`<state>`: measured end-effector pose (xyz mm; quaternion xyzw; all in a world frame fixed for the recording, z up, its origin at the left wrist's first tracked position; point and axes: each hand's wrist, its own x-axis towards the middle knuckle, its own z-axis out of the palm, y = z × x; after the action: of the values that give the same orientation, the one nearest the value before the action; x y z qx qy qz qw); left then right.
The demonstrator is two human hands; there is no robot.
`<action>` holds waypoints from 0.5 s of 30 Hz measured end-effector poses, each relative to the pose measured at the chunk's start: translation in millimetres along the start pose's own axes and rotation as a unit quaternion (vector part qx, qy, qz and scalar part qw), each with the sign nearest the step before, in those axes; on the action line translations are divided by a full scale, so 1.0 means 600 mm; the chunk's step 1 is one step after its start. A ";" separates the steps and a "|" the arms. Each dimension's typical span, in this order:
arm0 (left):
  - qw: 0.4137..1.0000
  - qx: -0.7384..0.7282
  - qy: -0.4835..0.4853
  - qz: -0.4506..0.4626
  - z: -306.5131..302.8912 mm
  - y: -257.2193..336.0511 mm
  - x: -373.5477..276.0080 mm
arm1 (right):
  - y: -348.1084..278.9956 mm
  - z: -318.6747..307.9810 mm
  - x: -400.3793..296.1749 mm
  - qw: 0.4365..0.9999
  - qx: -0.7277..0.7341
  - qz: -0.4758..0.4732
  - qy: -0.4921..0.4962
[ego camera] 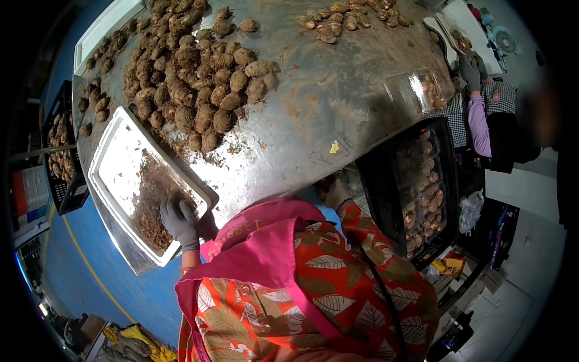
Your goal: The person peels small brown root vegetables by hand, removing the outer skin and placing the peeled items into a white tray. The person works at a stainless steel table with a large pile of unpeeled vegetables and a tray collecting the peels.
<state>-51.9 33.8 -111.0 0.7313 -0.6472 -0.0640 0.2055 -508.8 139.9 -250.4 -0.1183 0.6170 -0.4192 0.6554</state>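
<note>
My left hand [181, 221], in a grey glove, is over the near end of a shallow white foam tray [113, 158]. Its fingers are apart, beside or on a heap of brown root fibres and soil [156, 203], and I see nothing gripped in it. At the table's front edge my right hand [334, 193] reaches low beside a stack of clear plastic trays [355, 181]. Something dark and brown lies at its fingers, partly hidden; whether it is held cannot be told. Beyond the foam tray is a big pile of hairy taro corms [194, 81] on the metal table [258, 167].
A black crate [384, 199] with packed trays of corms [425, 203] stands at right. Cleaner corms [344, 18] lie at the far side. A gloved co-worker [481, 104] works at the right end. Another black crate [61, 163] is at left.
</note>
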 end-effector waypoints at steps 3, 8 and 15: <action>1.000 -0.002 0.007 0.008 0.005 -0.010 -0.001 | 0.007 0.006 0.039 0.958 0.250 0.122 0.070; 1.000 -0.015 0.017 0.009 0.007 -0.007 0.000 | 0.063 -0.015 0.087 0.983 0.147 -0.025 0.103; 1.000 0.004 0.002 -0.002 -0.001 0.006 -0.002 | -0.097 0.074 -0.073 0.986 0.075 0.121 0.089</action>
<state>-55.3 35.0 -109.1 0.7335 -0.6456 -0.0606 0.2039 -487.0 118.0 -170.9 0.0448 0.6492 -0.3907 0.6511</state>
